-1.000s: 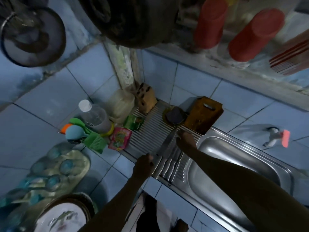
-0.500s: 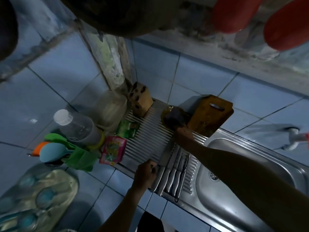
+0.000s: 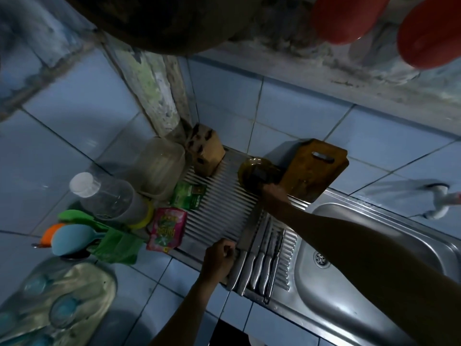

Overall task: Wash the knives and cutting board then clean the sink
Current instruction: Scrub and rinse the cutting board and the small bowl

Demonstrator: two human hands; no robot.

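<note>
On the ribbed drainboard (image 3: 219,208), changes since half a second ago: right hand (image 3: 273,194) has reached farther, now at the yellowish bowl (image 3: 257,172) holding a dark sponge-like lump; whether its fingers pinch the bowl's near rim or only touch it cannot be told. Left hand (image 3: 219,255) stays put, fingers curled beside the handle of the largest knife (image 3: 245,242); a true grip cannot be confirmed.

Knives (image 3: 264,260): a row just right of the left hand, handles toward the counter edge. Cutting board (image 3: 313,171): propped against the wall tiles, just right of the right hand. Sink (image 3: 331,290): under the right forearm, drain visible.

Containers left of the hands: knife block (image 3: 205,152), slots showing no handles; frosted tub (image 3: 159,166), contents unclear; capped clear bottle (image 3: 107,198); holder with green, orange and blue utensils (image 3: 72,236); two sachets (image 3: 167,229).

Tap (image 3: 439,199) blurred. Red cylinders (image 3: 349,18) cut off at top.
</note>
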